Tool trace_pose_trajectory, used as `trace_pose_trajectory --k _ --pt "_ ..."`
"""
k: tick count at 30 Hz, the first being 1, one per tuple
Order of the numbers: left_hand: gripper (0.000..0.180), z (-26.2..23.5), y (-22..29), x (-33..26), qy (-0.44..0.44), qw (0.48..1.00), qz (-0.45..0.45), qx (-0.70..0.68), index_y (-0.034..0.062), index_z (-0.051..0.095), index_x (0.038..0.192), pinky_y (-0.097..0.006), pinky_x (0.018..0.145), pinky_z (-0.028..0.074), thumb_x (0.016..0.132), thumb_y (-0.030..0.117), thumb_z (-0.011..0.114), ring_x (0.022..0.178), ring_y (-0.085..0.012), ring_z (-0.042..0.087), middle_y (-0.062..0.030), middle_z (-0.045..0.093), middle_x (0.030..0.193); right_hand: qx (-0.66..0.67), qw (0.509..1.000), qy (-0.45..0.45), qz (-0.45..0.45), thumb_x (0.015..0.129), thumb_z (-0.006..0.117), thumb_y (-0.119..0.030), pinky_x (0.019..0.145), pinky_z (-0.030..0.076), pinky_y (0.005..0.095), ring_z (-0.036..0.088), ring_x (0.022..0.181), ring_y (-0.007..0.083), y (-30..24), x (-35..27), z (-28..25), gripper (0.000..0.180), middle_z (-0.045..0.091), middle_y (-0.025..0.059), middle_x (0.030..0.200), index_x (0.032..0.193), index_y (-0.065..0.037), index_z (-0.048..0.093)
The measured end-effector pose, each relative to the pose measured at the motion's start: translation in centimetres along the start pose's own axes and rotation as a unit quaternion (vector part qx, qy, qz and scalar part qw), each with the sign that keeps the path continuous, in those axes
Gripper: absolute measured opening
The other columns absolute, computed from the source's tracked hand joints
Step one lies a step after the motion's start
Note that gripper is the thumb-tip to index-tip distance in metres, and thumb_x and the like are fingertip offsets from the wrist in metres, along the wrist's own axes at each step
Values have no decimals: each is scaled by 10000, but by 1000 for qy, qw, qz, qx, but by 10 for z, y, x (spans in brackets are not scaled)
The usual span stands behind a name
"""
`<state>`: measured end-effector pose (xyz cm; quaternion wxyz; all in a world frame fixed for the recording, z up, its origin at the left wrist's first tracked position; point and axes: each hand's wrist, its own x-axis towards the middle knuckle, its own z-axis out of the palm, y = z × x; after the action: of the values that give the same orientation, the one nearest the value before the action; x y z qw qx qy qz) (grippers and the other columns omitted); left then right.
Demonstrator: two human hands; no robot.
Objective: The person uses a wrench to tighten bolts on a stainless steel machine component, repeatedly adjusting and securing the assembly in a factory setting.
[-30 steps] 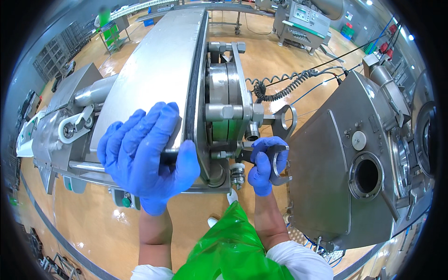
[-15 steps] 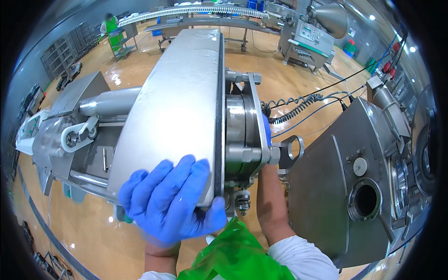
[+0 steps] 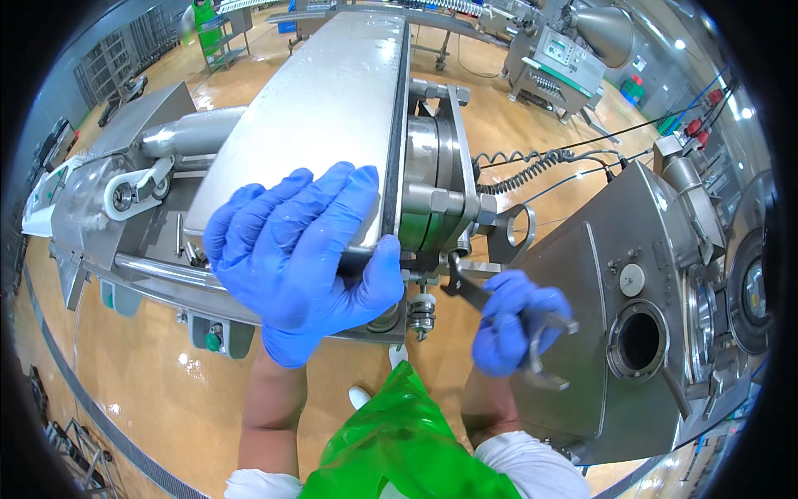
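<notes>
My left hand (image 3: 303,249), in a blue glove, lies over the near end of a long steel cover (image 3: 316,108), fingers stretched across its top and thumb at its lower edge. A dark seal runs down the cover's right side. Right of it sits a round steel housing with a bolted flange plate (image 3: 460,141); hex nuts (image 3: 446,200) show along it. My right hand (image 3: 514,320), also gloved, is closed around the middle of a double-ended open-jaw wrench (image 3: 467,291). One jaw points toward the flange; the other opens on the hand's right. The wrench is apart from the nuts.
A steel machine (image 3: 565,333) with a round port stands close on the right. Coiled cables (image 3: 540,162) stretch behind the flange. A conveyor (image 3: 432,21) and another machine (image 3: 557,66) stand farther back. A person in a green apron (image 3: 206,29) is far left.
My right hand has come out from behind the flange, toward me, with the wrench now showing. My left hand stays on the cover. The view has tilted downward.
</notes>
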<state>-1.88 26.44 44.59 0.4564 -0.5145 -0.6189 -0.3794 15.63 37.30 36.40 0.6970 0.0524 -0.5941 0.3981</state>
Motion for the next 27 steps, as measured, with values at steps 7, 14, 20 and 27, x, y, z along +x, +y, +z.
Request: trace_pose_trajectory --k 7,14,20,27 --pt "305 -9 6 7 -52 999 10 5 70 706 970 -371 927 410 756 264 606 926 -237 646 -68 718 977 -67 971 133 189 741 493 22 698 435 278 514 746 136 35 -35 2 319 541 78 879 1056 -33 501" --pt "367 -19 13 8 -132 991 -23 22 42 700 976 -398 951 420 808 333 551 933 -265 637 -96 718 924 -102 953 156 239 789 511 -8 679 398 218 455 743 79 58 -11 2 249 489 31 849 1037 -27 504" --pt "371 -12 12 14 -99 995 2 0 24 701 953 -387 917 443 822 329 535 900 -245 653 -108 718 917 -248 890 66 376 814 524 -157 629 441 326 555 690 177 186 40 -36 175 584 117 770 885 -13 591" --pt "220 18 2 6 58 993 51 -94 103 707 887 -312 794 468 688 175 650 821 -194 656 -27 715 910 -221 933 57 278 792 546 -145 528 403 291 528 582 131 217 42 -70 155 566 50 688 871 -41 628"
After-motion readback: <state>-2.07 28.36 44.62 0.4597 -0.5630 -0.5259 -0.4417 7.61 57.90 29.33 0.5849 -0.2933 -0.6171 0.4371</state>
